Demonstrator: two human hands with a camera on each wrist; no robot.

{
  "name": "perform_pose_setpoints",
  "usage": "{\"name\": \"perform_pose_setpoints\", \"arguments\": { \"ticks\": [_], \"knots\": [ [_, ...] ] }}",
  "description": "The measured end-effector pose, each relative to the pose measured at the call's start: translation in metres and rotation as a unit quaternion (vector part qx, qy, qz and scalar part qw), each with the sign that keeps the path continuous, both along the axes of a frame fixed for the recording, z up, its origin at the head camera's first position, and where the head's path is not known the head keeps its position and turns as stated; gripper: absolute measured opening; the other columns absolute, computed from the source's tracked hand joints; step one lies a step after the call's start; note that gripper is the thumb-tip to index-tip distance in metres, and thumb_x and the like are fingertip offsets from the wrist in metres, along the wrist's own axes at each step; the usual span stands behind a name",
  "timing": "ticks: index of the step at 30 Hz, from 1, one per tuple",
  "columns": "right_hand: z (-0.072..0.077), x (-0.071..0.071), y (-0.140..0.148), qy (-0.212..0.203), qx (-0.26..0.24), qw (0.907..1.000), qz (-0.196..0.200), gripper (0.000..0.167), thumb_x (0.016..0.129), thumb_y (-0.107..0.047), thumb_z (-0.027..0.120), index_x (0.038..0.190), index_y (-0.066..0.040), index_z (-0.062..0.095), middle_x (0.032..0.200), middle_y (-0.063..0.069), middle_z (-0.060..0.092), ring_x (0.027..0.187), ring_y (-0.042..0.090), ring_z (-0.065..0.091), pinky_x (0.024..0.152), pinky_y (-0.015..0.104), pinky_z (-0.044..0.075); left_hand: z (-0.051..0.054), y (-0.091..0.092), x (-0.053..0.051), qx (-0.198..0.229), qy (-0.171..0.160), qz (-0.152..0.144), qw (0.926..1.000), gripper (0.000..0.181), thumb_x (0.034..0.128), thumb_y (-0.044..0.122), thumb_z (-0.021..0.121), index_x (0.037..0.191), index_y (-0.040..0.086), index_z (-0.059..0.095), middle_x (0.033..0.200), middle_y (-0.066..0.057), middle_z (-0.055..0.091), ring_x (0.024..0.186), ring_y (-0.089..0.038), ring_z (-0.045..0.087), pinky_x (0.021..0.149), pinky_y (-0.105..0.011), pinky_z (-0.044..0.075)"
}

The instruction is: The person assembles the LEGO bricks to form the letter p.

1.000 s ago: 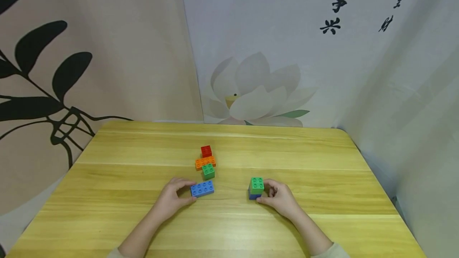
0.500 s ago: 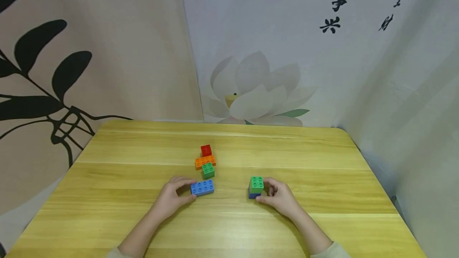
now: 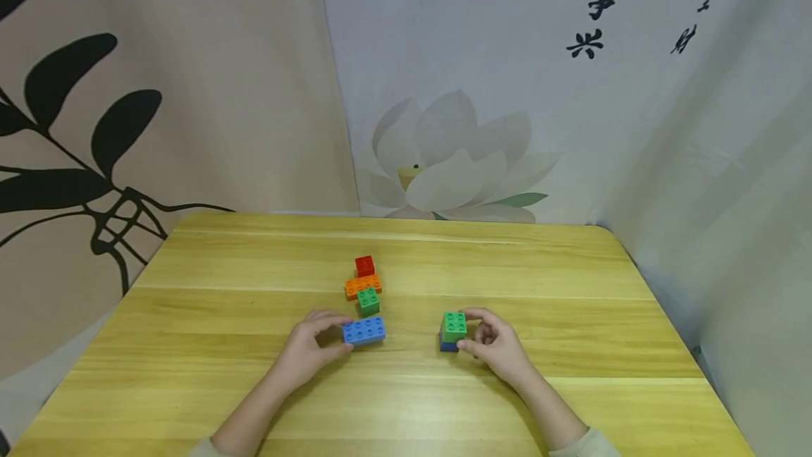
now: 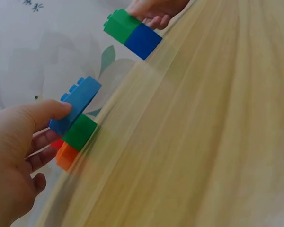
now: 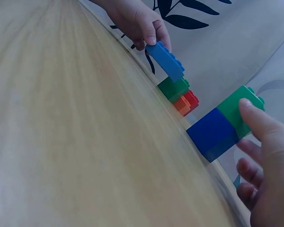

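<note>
My left hand (image 3: 303, 352) pinches one end of a light blue building brick (image 3: 364, 331) between thumb and fingers. The left wrist view shows this brick (image 4: 80, 101) raised off the tabletop. On the right, a green brick (image 3: 454, 327) sits on top of a dark blue brick (image 3: 448, 346), making a small stack that stands on the table. My right hand (image 3: 500, 352) grips the upper green brick from the right side, its thumb on the near face in the right wrist view. Fingers behind the stack are partly hidden.
Beyond the light blue brick lie another green brick (image 3: 368, 302), an orange brick (image 3: 355, 289) and a red brick (image 3: 364, 266), close together in a rough line. All are on a wooden table (image 3: 571, 266) with printed curtains (image 3: 254, 90) behind it.
The light blue brick has moved slightly right and up with my left hand. My right thumb and fingers have shifted from the dark blue brick up to the green one.
</note>
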State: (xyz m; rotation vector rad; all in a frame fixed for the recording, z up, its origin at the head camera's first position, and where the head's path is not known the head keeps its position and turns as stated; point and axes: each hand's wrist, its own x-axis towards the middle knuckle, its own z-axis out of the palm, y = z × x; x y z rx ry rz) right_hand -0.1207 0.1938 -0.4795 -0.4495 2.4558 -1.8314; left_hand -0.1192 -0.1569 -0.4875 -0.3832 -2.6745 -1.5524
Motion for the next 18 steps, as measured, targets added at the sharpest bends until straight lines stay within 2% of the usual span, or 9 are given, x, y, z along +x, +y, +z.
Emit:
{"name": "perform_pose_setpoints", "arguments": {
  "ticks": [3, 8, 12, 18],
  "knots": [
    [0.001, 0.001, 0.000, 0.023, -0.019, 0.9996, -0.001, 0.045, 0.079, 0.001, 0.075, 0.121, 0.001, 0.059, 0.084, 0.022, 0.057, 0.060, 0.010, 0.048, 0.050, 0.020, 0.040, 0.003, 0.004, 0.001, 0.004, 0.001, 0.001, 1.0000, 0.044, 0.0692, 0.009, 0.084, 0.111, 0.014, 0.071, 0.114, 0.001, 0.063, 0.111, -0.023, 0.053, 0.097, -0.053, 0.039],
    [-0.020, -0.006, 0.006, 0.047, -0.043, 0.9979, -0.008, 0.044, 0.079, -0.003, 0.076, 0.120, -0.004, 0.061, 0.095, 0.017, 0.060, 0.059, 0.009, 0.048, 0.051, 0.020, 0.040, 0.007, 0.012, 0.003, 0.014, 0.006, -0.001, 0.9999, 0.043, 0.0687, 0.007, 0.084, 0.110, 0.014, 0.071, 0.112, 0.003, 0.064, 0.106, -0.021, 0.055, 0.093, -0.049, 0.043],
    [-0.021, -0.006, 0.006, 0.047, -0.051, 0.9975, -0.012, 0.041, 0.080, -0.004, 0.076, 0.119, -0.004, 0.062, 0.100, 0.013, 0.061, 0.060, 0.009, 0.047, 0.050, 0.020, 0.040, 0.011, 0.017, 0.004, 0.026, 0.012, -0.010, 0.9995, 0.043, 0.0691, 0.005, 0.083, 0.109, 0.013, 0.071, 0.110, 0.005, 0.064, 0.100, -0.022, 0.056, 0.087, -0.046, 0.046],
    [-0.014, -0.004, 0.004, 0.040, -0.058, 0.9975, -0.011, 0.039, 0.081, 0.005, 0.072, 0.117, 0.002, 0.060, 0.097, 0.023, 0.059, 0.061, 0.008, 0.046, 0.052, 0.019, 0.039, 0.015, 0.028, 0.006, 0.041, 0.025, -0.034, 0.9983, 0.042, 0.0703, 0.005, 0.082, 0.110, 0.011, 0.071, 0.111, 0.006, 0.064, 0.100, -0.025, 0.057, 0.085, -0.048, 0.048]
  ]
}}
